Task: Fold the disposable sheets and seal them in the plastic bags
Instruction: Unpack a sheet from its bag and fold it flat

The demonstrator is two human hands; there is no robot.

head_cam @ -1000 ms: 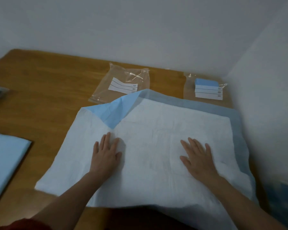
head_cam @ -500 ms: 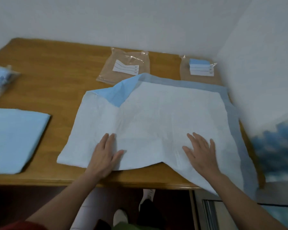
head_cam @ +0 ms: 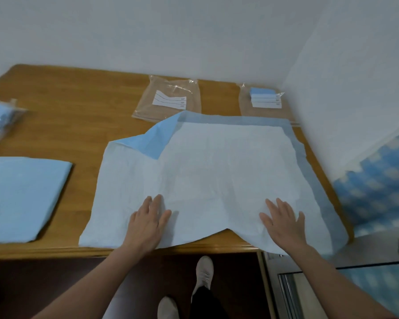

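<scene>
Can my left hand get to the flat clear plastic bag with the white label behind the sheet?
Probably yes. The left hand lies flat and free on the white disposable sheet, and only that sheet and its turned-over blue corner lie between it and the clear plastic bag.

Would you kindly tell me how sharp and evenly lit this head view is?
Head view: dim, soft light; left hand casts a faint shadow on the sheet; small glints on the plastic bag; blue patterned surface at right is blurred.
</scene>
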